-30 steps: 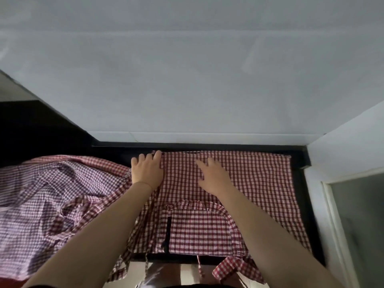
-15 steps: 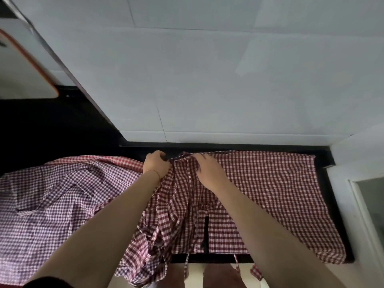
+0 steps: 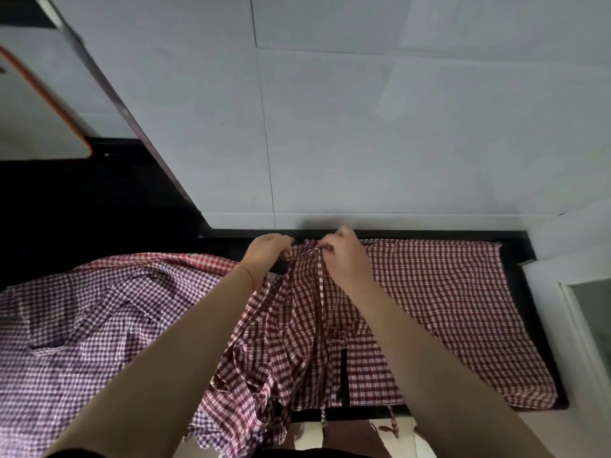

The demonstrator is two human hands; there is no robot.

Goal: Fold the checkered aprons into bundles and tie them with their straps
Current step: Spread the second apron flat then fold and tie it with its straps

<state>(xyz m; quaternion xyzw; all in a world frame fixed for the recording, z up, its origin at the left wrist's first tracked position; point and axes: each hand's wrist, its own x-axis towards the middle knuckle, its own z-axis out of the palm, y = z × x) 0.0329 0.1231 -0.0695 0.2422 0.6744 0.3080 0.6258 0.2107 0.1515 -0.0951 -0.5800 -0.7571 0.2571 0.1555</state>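
A dark red checkered apron (image 3: 439,299) lies spread on the black counter (image 3: 515,256), its right part flat and its left part bunched into folds. My left hand (image 3: 264,256) grips the apron's far edge at the left of the bunch. My right hand (image 3: 344,256) pinches the same far edge just beside it, fingers curled on the cloth. Thin straps (image 3: 393,424) hang over the counter's front edge. A dark slit (image 3: 342,375) shows near the apron's front.
A heap of purple and red checkered aprons (image 3: 92,325) covers the counter to the left. A white tiled wall (image 3: 363,127) rises right behind. A white ledge and frame (image 3: 568,276) stand at the right. A white board with an orange rim (image 3: 39,104) hangs upper left.
Both hands went from lying flat on the apron to gripping its far edge. The left part of the apron has been gathered toward the middle into folds.
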